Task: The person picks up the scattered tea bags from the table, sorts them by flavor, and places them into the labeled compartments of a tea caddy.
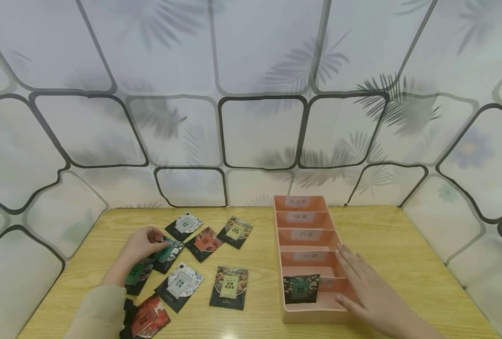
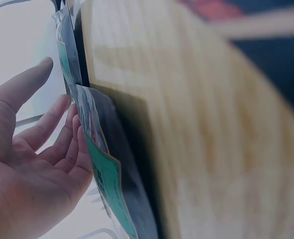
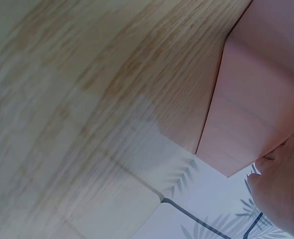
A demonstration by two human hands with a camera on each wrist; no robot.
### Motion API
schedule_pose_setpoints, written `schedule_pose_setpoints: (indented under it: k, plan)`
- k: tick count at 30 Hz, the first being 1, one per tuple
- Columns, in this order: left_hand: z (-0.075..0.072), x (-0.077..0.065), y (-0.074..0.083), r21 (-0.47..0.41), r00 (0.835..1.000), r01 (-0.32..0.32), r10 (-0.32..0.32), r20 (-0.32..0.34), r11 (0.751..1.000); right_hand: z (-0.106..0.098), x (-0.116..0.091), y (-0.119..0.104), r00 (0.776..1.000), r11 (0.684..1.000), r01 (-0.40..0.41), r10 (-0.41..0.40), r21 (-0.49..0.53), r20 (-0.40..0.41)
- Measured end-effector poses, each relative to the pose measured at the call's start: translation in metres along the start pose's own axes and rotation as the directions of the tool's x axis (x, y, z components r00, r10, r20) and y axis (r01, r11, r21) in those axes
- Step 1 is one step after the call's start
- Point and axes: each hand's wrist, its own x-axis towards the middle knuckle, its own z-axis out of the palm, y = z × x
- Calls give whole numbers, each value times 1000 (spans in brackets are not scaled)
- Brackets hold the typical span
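Observation:
My left hand (image 1: 142, 244) hovers over a dark tea sachet with a green label (image 1: 169, 253), its fingertips close to the packet's upper left. In the left wrist view the thumb stands apart from the loosely bent fingers, and nothing is pinched between them; contact with the green-labelled sachet (image 2: 107, 164) is hard to tell. A second green-labelled sachet (image 1: 138, 276) lies partly under the left wrist. Over at the right, my right hand (image 1: 367, 292) rests with extended fingers along the right rim of a pink divided box (image 1: 314, 316). A green-labelled sachet (image 1: 301, 288) leans in its nearest compartment.
Around the left hand lie two white-labelled sachets (image 1: 179, 286), an orange one (image 1: 205, 242), a red one (image 1: 149, 318) and two with yellow-green labels (image 1: 229, 287). Paper labels (image 1: 303, 234) mark the box's compartments. A patterned curtain (image 1: 259, 132) borders the wooden table (image 1: 251, 259).

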Motion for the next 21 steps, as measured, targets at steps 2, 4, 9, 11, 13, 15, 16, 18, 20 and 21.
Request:
schedule_pose_setpoints:
  k: [2,4,9,11,13,15,16,18,20,21]
  plan:
    - [0,1,0,2,1000,-7,7,6,1000,0,0,0,1000,1000,2,-2,2,-4]
    - [1,0,0,1,1000,-12,12,11,1000,0,0,0,1000,1000,2,-2,2,-7]
    - [1,1,1,-4,1000,-6,6,22,1000,0,-1,0,1000,1000,-12,12,-4,2]
    - [1,1,1,-3,1000,-2,2,29,1000,0,-2,0,1000,1000,-14,14,-4,4]
    - [2,1,0,-2,999,-2,2,36,1000,0,-2,0,1000,1000,-13,13,-4,4]
    - [2,1,0,2,999,-3,3,41,1000,1,-2,0,1000,1000,-9,9,-1,1]
    - [2,1,0,4,999,-4,4,44,1000,1,-2,0,1000,1000,-8,8,-1,0]
    - [2,1,0,8,999,-4,4,46,1000,1,-2,0,1000,1000,-6,6,0,-4]
    - [2,1,0,9,999,-6,6,46,1000,0,-1,-1,1000,1000,-2,2,1,-10]
    - [2,1,0,10,999,-8,7,46,1000,0,-1,-1,1000,1000,-1,1,0,-12]
